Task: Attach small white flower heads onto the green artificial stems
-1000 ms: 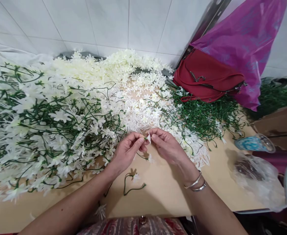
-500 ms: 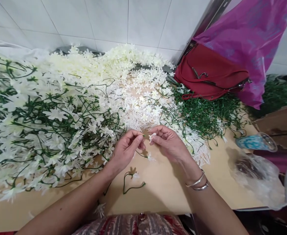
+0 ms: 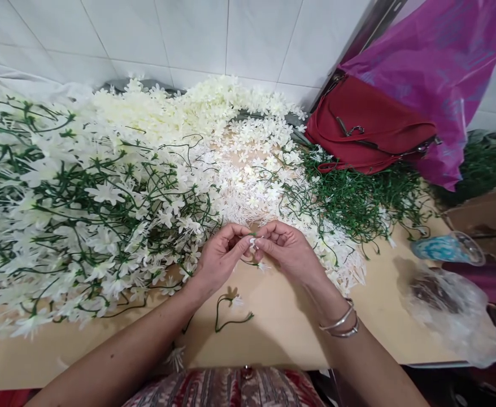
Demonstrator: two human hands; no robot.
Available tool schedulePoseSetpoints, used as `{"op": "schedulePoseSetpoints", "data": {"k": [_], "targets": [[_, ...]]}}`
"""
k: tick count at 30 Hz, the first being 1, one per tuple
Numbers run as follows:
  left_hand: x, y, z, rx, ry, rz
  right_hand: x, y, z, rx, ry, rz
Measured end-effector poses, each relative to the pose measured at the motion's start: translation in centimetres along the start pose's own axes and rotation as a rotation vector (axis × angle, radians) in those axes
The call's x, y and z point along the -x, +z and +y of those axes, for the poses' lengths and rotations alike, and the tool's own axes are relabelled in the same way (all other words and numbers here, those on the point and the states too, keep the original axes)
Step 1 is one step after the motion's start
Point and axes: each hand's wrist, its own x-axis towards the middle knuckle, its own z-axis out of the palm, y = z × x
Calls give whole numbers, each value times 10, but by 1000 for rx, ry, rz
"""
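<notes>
Just above the table's middle, my left hand [image 3: 220, 255] pinches a green plastic stem [image 3: 252, 233] between thumb and fingers. My right hand [image 3: 289, 251] is closed on a small white artificial flower [image 3: 252, 242], pressed against the stem's end. The fingertips of both hands nearly touch and partly hide where the two pieces meet. Below the hands, a loose bent stem [image 3: 234, 323] with white stamens lies on the table [image 3: 273, 328]. To the left spreads a big heap of white flowers on green stems [image 3: 104, 226].
Loose white blossoms [image 3: 214, 96] and pale stamens [image 3: 243, 209] lie along the tiled wall. Green stems [image 3: 353, 198] are piled under a red handbag [image 3: 366, 127] beside a purple plastic bag [image 3: 443, 73]. At the right are a blue-patterned cup [image 3: 438, 247] and a clear bag [image 3: 451, 311].
My hands have come together, so the white flower in the right now meets the green stem in the left. The view has shifted slightly.
</notes>
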Motion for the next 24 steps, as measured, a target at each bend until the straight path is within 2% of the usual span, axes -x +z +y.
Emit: {"op": "schedulePoseSetpoints", "data": {"k": [3,7,13,17,20,24], "targets": [[-1,0,-1,12,2,25,5,5,1,113,-50,49],[-1,1,0,-4,21,30,11,8,1,356,-196,144],[-1,0,4,-33,38,29,10,0,-6,450,-185,16],[2,-2,2,-88,60,5,7,-4,-4,536,-223,28],[5,-3,3,-231,174,-42,6,-4,0,689,-290,47],[7,-2,7,-365,298,-67,7,-2,6,821,-332,-9]]}}
